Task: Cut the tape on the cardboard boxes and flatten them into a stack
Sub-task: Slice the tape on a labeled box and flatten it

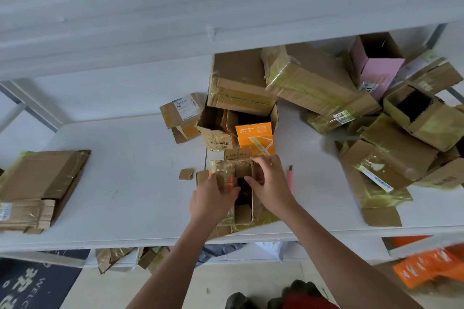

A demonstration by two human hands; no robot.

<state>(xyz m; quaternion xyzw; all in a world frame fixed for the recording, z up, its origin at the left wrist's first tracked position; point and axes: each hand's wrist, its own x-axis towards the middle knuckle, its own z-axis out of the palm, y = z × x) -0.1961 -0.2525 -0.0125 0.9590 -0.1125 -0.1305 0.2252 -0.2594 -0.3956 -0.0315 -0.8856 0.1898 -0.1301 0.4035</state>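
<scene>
Cardboard: brown, corrugated, creased and wrapped in glossy yellowish tape that wrinkles and shines.
Box in hand: a small open box (242,188) sits at 6 o'clock on the white table (125,183), close to the near edge, its flaps splayed and its inside dark.
Left hand: the left hand (213,199) grips the box's left wall, fingers curled and clamped over the taped rim.
Right hand: the right hand (270,183) holds the right side, thumb and fingers pinched on a flap at the top.
Knife: a slim pinkish cutter (290,178) lies flat just right of the right hand, untouched.
Scrap: a small square cardboard scrap (186,174) lies just left of the box.
Stack: flattened boxes (37,188) lie layered at 9 o'clock, ragged fluted edges showing, well apart from the hands.
Pile: unflattened boxes (376,113) crowd 1 to 3 o'clock, tilted against each other, several open; a pink box (376,70) stands among them.
Centre: at 12 o'clock an open torn box (221,128) holds an orange carton (254,137).
Open room: bare smooth tabletop stretches between the stack and the hands; the right side is hemmed in.
Under the table: crumpled cardboard (118,258) and orange packs (426,268) lie on the floor.
</scene>
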